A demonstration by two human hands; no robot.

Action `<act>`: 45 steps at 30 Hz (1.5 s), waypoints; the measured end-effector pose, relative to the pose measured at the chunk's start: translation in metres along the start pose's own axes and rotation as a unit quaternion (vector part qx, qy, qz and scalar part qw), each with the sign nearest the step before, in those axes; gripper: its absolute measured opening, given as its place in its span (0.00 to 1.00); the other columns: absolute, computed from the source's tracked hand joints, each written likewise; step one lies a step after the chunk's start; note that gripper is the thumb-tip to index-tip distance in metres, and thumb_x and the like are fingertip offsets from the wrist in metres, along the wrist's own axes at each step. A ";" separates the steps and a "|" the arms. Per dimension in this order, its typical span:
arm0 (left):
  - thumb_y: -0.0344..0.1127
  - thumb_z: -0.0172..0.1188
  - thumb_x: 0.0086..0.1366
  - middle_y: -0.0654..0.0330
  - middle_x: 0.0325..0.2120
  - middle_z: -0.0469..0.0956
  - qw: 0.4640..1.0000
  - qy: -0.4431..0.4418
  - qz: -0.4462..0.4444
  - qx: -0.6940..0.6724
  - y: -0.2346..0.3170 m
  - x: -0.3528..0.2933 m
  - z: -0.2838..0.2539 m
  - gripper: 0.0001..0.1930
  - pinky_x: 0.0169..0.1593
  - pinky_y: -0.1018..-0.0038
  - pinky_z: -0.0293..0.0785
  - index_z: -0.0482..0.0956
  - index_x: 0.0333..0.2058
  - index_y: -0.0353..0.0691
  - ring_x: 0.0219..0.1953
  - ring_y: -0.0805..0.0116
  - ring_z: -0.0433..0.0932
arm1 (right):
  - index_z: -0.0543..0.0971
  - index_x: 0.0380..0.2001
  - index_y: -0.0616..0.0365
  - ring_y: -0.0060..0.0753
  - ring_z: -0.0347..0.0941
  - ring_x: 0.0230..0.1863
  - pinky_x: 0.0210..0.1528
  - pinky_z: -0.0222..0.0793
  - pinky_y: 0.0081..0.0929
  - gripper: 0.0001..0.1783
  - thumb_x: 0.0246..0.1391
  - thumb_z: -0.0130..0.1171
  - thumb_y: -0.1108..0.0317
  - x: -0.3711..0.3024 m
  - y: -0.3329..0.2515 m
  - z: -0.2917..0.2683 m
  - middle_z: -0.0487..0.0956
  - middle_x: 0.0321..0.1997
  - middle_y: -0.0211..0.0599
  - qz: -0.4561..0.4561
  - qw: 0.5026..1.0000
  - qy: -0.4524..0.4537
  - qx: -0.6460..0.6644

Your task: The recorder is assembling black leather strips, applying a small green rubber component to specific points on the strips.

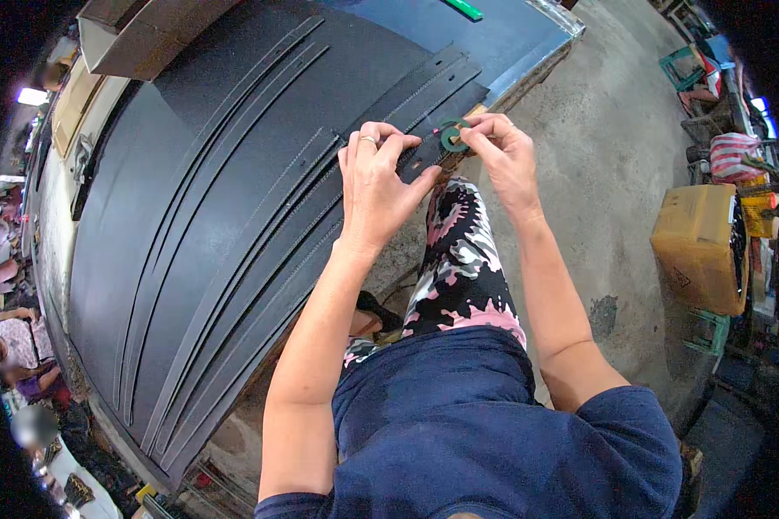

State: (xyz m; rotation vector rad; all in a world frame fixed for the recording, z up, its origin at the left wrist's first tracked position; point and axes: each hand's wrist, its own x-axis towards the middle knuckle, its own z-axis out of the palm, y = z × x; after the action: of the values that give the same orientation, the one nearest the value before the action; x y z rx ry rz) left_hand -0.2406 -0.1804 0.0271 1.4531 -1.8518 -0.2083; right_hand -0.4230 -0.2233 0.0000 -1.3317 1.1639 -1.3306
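Note:
Several long black straps (260,195) with pale stitching along their edges lie side by side on a dark table. Toward the table's near right edge, my left hand (376,182) rests on a strap, its thumb and index finger apart on either side of a small hole. A green ring (449,141), which looks like a small tape roll, is pinched between the thumb and fingers of my right hand (506,160). The ring stands over the strap, close to the left fingertips. Whether it touches the strap is hard to tell.
A grey box-like piece (147,39) stands at the table's far left, and a green object (464,9) lies at its far end. On the concrete floor to the right is a cardboard box (697,246) by a green stool (710,333). People sit at the far left.

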 end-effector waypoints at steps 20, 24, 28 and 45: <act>0.39 0.74 0.43 0.60 0.39 0.72 1.000 0.003 0.003 -0.006 -0.004 -0.002 0.003 0.20 0.48 0.65 0.63 0.81 0.37 0.42 0.45 0.60 0.70 | 0.80 0.25 0.62 0.15 0.71 0.34 0.38 0.67 0.18 0.07 0.54 0.63 0.71 0.000 -0.001 -0.003 0.78 0.40 0.31 0.025 0.999 -0.006 0.047; 0.38 0.74 0.42 0.61 0.38 0.71 1.000 0.012 0.012 -0.009 -0.004 -0.002 0.004 0.20 0.47 0.65 0.63 0.80 0.36 0.42 0.44 0.61 0.70 | 0.79 0.26 0.62 0.14 0.70 0.34 0.38 0.67 0.18 0.06 0.54 0.63 0.72 0.000 -0.002 -0.002 0.78 0.41 0.31 0.022 0.998 -0.003 0.051; 0.38 0.73 0.42 0.61 0.38 0.71 1.000 0.011 0.011 -0.008 -0.003 -0.002 0.004 0.20 0.47 0.65 0.63 0.80 0.36 0.42 0.44 0.61 0.70 | 0.79 0.26 0.62 0.15 0.71 0.34 0.39 0.67 0.18 0.06 0.54 0.63 0.71 0.000 -0.001 -0.006 0.78 0.41 0.31 0.022 0.999 -0.019 0.031; 0.38 0.73 0.43 0.60 0.38 0.71 1.000 0.005 0.005 -0.014 -0.002 -0.002 0.004 0.20 0.48 0.65 0.63 0.81 0.36 0.41 0.45 0.60 0.70 | 0.80 0.26 0.62 0.17 0.71 0.36 0.39 0.67 0.18 0.08 0.54 0.64 0.69 0.000 -0.003 -0.003 0.77 0.39 0.31 0.017 1.000 -0.004 -0.012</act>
State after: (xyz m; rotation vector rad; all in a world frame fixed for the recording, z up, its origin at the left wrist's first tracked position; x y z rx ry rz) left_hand -0.2409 -0.1802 0.0220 1.4242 -1.8409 -0.2211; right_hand -0.4256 -0.2229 0.0035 -1.3286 1.1954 -1.2902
